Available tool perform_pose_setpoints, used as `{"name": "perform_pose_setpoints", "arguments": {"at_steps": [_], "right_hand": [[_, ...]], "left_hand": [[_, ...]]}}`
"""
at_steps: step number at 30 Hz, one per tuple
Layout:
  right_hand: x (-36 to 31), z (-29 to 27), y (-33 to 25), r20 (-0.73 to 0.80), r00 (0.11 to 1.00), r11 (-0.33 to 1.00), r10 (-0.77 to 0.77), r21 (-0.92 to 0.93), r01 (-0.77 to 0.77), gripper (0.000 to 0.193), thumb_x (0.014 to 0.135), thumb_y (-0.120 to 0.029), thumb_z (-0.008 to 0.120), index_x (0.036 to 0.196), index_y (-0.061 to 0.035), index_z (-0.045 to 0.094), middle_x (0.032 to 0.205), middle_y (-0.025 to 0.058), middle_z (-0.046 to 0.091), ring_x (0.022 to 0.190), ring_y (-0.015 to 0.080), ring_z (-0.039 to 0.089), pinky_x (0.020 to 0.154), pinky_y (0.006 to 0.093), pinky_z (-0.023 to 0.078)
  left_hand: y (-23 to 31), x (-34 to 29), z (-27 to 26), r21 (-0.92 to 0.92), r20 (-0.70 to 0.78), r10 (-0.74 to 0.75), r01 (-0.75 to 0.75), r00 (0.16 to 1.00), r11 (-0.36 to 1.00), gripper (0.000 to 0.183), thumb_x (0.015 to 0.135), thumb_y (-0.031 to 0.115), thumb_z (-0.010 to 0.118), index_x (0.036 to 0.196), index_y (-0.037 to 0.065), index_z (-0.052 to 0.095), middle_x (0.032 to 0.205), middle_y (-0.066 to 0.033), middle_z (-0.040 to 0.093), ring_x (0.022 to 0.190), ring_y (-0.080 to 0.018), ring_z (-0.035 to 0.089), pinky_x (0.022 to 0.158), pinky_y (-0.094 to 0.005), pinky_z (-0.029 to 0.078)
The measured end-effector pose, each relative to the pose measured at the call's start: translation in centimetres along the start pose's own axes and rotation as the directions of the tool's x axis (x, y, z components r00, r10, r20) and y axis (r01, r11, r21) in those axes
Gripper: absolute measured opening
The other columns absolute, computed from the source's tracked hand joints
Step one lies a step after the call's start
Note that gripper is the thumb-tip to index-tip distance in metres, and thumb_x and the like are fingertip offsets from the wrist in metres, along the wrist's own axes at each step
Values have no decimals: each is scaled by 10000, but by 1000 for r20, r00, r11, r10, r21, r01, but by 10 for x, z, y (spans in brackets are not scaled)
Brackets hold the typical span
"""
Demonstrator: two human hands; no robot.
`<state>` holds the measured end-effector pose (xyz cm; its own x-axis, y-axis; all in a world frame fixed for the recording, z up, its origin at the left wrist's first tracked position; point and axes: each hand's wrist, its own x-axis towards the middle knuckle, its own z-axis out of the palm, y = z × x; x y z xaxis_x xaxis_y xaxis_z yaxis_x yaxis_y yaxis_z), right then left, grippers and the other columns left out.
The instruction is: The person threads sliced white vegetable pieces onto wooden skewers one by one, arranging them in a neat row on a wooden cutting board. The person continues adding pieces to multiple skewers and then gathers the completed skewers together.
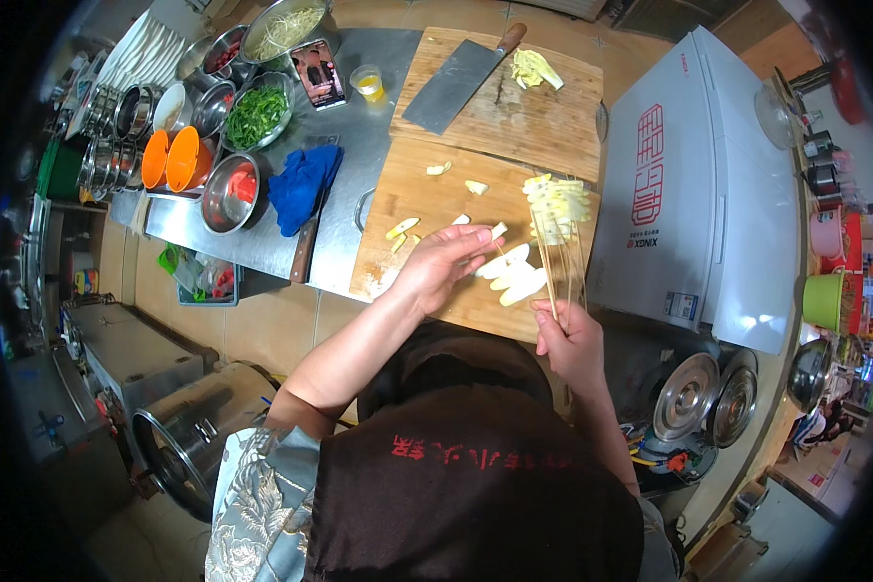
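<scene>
My left hand [441, 260] is closed in a pinch on a small pale yellow vegetable slice [499, 232], above the near part of a wooden cutting board [398, 189]. To its right, the fingers of my right hand [570, 341] are closed on the lower end of a thin bamboo skewer [550, 276]. Several skewers threaded with yellow-edged slices [557, 206] lie side by side at the board's right edge. Between my hands lie larger white, yellow-edged slices [514, 275]. Smaller cut pieces [398, 229] are scattered over the board's left and middle.
A cleaver [453, 85] and a leafy yellow vegetable chunk [535, 70] rest on the far cutting board [563, 121]. On the steel counter are a blue cloth [303, 189], a phone [318, 74], a cup [368, 83] and bowls. A white chest freezer [669, 194] stands right.
</scene>
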<state>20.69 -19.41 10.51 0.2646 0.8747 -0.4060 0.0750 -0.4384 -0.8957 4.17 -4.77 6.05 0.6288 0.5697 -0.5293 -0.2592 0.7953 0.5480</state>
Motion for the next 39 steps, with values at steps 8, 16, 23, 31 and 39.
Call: {"name": "perform_pose_setpoints", "arguments": {"at_steps": [8, 16, 23, 31, 39], "right_hand": [[8, 14, 15, -5, 997, 992, -73, 99, 73, 175, 896, -55, 501, 1032, 30, 570, 566, -3, 509, 458, 32, 432, 425, 177, 328], [14, 15, 9, -51, 996, 989, 73, 130, -66, 188, 900, -111, 508, 1033, 9, 569, 567, 7, 522, 414, 33, 395, 399, 186, 315], [3, 9, 17, -42, 998, 998, 45, 34, -44, 205, 900, -109, 502, 1047, 13, 578, 547, -3, 499, 418, 35, 396, 406, 190, 321], [2, 12, 14, -105, 994, 998, 10, 57, -4, 215, 896, -87, 497, 1054, 25, 588, 548, -15, 479, 460, 36, 415, 443, 189, 334], [2, 8, 13, -18, 1000, 1000, -6, 28, 7, 223, 895, -81, 494, 1068, 21, 591, 548, -26, 470, 460, 33, 410, 443, 186, 329]], "left_hand": [[-10, -7, 5, 89, -112, -79, 89, 991, 992, 225, 824, 268, 654, 986, 119, 607, 912, 34, 618, 899, -57, 517, 852, -249, 356], [-44, 0, 13, -78, 70, -70, 75, 995, 994, 238, 867, 234, 605, 1051, 85, 593, 1021, -24, 626, 965, -118, 585, 863, -232, 451], [-47, 2, 22, -46, 40, 3, -1, 999, 999, 279, 873, 224, 598, 1030, -7, 593, 1017, -65, 627, 960, -135, 583, 889, -257, 437], [-45, -2, 30, 114, 71, -60, 52, 996, 992, 237, 848, 247, 635, 1011, 77, 611, 947, 8, 634, 917, -79, 557, 761, -214, 418], [-30, 11, 12, -112, 40, -1, 5, 999, 994, 260, 873, 235, 600, 1062, 60, 569, 1000, -19, 616, 950, -121, 570, 818, -238, 440]]}}
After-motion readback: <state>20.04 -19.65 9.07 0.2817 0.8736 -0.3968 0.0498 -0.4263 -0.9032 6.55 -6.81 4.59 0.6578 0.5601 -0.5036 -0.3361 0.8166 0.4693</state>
